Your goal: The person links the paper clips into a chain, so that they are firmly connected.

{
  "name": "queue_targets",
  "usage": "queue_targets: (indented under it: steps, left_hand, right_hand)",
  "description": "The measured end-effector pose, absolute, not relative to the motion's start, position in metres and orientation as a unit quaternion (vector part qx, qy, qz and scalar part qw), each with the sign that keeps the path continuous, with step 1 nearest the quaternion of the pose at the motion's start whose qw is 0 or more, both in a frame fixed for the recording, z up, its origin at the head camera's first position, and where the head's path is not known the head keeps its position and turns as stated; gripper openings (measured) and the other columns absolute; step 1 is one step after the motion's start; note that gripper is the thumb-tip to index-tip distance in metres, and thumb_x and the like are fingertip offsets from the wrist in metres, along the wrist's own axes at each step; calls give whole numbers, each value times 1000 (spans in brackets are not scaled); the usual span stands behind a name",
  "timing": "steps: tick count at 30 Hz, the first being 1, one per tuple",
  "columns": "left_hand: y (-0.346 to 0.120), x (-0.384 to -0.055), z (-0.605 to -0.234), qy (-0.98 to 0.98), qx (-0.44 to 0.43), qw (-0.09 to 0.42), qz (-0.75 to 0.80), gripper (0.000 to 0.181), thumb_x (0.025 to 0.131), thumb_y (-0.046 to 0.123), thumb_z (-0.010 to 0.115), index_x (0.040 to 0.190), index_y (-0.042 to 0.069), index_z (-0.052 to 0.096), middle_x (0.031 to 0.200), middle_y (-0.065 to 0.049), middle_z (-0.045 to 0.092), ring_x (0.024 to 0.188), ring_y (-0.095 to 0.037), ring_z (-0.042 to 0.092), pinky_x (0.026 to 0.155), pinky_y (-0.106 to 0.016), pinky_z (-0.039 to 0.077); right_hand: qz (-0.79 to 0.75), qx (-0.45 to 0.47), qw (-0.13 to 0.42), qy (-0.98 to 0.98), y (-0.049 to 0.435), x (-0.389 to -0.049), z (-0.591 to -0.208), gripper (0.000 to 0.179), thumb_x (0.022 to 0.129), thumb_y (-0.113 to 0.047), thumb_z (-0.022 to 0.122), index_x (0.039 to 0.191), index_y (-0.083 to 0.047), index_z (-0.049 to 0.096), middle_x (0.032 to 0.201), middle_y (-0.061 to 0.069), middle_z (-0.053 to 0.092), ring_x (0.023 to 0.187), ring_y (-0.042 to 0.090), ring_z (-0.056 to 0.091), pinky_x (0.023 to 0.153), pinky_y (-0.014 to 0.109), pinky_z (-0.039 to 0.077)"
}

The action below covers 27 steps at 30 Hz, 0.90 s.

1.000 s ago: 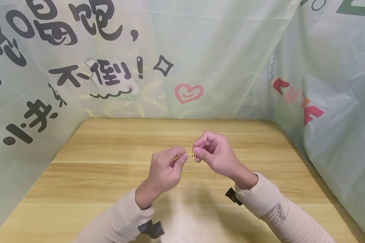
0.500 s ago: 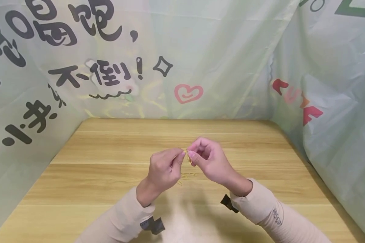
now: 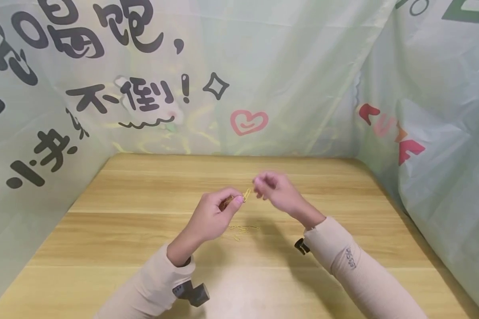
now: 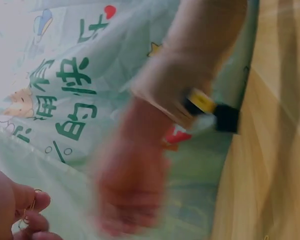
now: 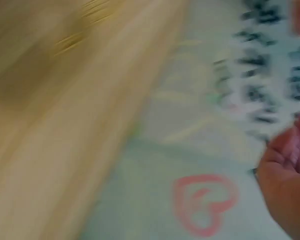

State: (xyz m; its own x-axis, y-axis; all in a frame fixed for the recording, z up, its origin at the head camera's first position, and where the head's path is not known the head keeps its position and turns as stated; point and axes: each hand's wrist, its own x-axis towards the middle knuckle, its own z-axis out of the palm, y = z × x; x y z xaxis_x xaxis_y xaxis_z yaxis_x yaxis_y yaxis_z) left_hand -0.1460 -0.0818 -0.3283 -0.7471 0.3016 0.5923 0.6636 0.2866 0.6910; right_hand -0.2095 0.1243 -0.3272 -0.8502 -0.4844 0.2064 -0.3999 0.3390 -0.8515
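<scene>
1. Pinches a yellow paper clip (image 3: 247, 193) in the left hand (image 3: 213, 215), between thumb and bent fingers, with the loop sticking up past the fingertips and tilted toward the right hand (image 3: 277, 190).
2. Shows thin gold wire between the same fingers in the left wrist view, at the lower left; cannot tell how many clips make it up.
3. Has the hands apart, with the right one just beside the held clip and a little higher in the head view, its fingers bent and smeared by blur; cannot tell whether anything sits between them.
4. Holds both hands raised above the surface (image 3: 135, 239), a light wood-grain top, and casts soft shadows on it.
5. Has more yellow paper clips (image 3: 243, 228) lying close together on the surface, below the hands in the head view, with a lone clip (image 3: 237, 238) just apart on the near side.
6. Wears beige sleeves (image 3: 343, 248), lettered in dark print on the right arm, with a black device (image 3: 191, 292) at each wrist.
7. Meets a pale green curtain (image 3: 295, 88) behind the surface, printed with dark characters (image 3: 143, 94) and a pink heart (image 3: 249, 125).
</scene>
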Motion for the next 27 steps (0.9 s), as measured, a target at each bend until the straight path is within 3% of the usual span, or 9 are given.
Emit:
queue_targets:
  steps: [4,7,11,14,17,20,24,27]
  left_hand:
    - [-84,-144,-325,-780,-290,174,-526,13,96,9,58,95,4,70,88,-2,68,81,-15,61,73,-34,51]
    - [-84,-142,-321,-770,-283,154,-551,14,97,7,57,98,1,69,100,-8,70,94,-20,64,85,-42,50]
    - [-83,-138,-318,-744,-262,101,-606,14,99,2,52,101,-5,64,89,-11,67,85,-22,64,83,-39,52]
    - [-81,-136,-316,-733,-235,74,-634,14,100,1,49,100,-6,61,83,-9,61,80,-24,59,76,-32,51]
    - [-80,-135,-314,-731,-216,66,-643,15,100,4,49,97,-5,60,80,-6,54,79,-22,54,74,-28,47]
    - [-80,-134,-312,-733,-202,68,-646,15,100,7,51,96,-4,62,79,-6,51,72,-18,48,68,-26,43]
    - [-80,-133,-311,-736,-204,76,-641,15,99,8,55,97,-4,64,83,-5,54,59,-14,38,56,-24,35]
    - [-79,-132,-311,-736,-214,85,-637,13,98,7,56,98,-3,64,76,-3,52,53,-12,35,49,-22,31]
  right_hand:
    - [-290,-320,129,893,128,-229,-367,13,94,-17,64,100,-6,67,86,2,66,78,17,61,71,32,53]
    - [-197,-332,144,911,123,-231,-388,12,87,-19,74,90,-10,66,82,-1,65,76,14,60,71,33,52]
    - [-155,-336,115,922,115,-227,-402,16,81,-10,78,75,-12,63,69,-6,58,64,10,53,61,27,48]
    - [-127,-351,116,920,110,-223,-405,29,83,-1,71,62,-14,56,55,-9,46,51,6,41,48,22,38]
    - [-101,-354,132,920,108,-220,-404,34,85,1,63,58,-15,49,52,-9,37,48,6,33,45,21,30]
    - [-124,-355,124,918,109,-219,-398,25,85,3,58,66,-13,52,57,-7,42,52,7,38,47,22,35]
    - [-277,-343,98,892,116,-219,-383,8,91,4,56,94,-2,61,70,2,57,60,12,51,56,28,48]
    - [-428,-318,92,841,122,-216,-363,16,95,2,56,111,4,59,77,8,61,67,16,58,63,37,54]
